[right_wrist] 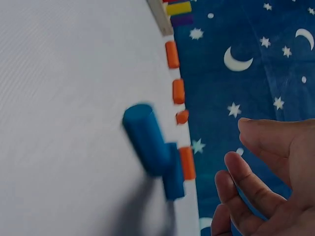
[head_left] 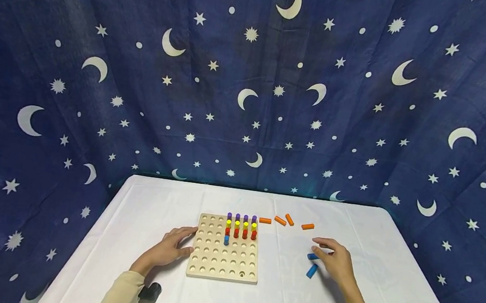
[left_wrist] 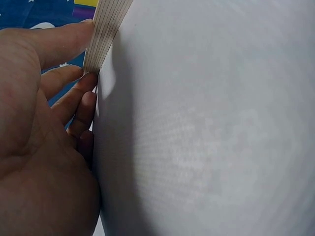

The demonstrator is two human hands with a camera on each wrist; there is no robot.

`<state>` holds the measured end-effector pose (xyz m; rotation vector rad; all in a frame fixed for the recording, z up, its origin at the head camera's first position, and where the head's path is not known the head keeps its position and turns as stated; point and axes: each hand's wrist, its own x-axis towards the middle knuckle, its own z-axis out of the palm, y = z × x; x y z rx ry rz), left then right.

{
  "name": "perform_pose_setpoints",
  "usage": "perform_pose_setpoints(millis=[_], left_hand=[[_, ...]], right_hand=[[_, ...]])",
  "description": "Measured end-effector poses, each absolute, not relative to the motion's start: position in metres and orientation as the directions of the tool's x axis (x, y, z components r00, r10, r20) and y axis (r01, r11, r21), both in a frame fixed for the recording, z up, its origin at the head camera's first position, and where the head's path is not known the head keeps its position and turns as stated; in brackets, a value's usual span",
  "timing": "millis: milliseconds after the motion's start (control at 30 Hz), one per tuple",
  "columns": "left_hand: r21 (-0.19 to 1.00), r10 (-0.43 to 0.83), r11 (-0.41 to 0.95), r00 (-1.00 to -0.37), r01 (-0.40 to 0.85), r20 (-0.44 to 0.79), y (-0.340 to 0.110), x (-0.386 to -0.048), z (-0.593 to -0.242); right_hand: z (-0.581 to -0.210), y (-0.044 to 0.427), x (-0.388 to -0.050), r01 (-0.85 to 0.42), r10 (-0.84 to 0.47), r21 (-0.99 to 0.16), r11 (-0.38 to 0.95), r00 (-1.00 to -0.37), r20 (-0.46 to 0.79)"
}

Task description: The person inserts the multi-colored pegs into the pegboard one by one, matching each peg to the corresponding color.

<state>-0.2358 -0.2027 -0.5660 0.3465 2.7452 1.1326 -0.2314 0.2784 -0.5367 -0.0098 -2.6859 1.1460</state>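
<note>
A wooden pegboard (head_left: 222, 278) lies on the table in the head view. Purple pegs (head_left: 246, 218), yellow pegs (head_left: 245, 226) and red pegs (head_left: 245, 234) stand in short rows at its far right, with one blue peg (head_left: 226, 240) in front of the leftmost red one. My left hand (head_left: 172, 246) touches the board's left edge with thumb and fingertips, also visible against the board side (left_wrist: 106, 37) in the left wrist view. Fingers spread, my right hand (head_left: 337, 262) hovers over loose blue pegs (head_left: 312, 270), holding nothing. Two blue pegs (right_wrist: 145, 137) show in the right wrist view.
Several loose orange pegs (head_left: 280, 221) lie beyond the board's right corner, near the far part of the white-covered table (head_left: 165, 192). A dark blue curtain (head_left: 232, 94) with moons and stars hangs behind the table.
</note>
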Motion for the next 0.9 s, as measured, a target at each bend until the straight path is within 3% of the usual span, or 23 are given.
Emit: perform_pose_setpoints(millis=[233, 567, 900], left_hand=[[0.707, 0.269, 0.691, -0.961, 0.149, -0.061, -0.203, -0.235, -0.566], [0.705, 0.267, 0.694, -0.962, 0.146, -0.063, -0.203, -0.235, -0.566], [0.706, 0.262, 0.694, -0.963, 0.139, -0.068, -0.202, -0.235, -0.563]], right_hand=[[-0.547, 0.3, -0.226, -0.019, 0.099, -0.724, 0.69, -0.988, 0.121], [-0.559, 0.309, -0.231, -0.025, 0.055, -0.645, 0.764, -0.993, 0.104], [-0.56, 0.308, -0.236, -0.021, 0.038, -0.638, 0.77, -0.996, 0.079]])
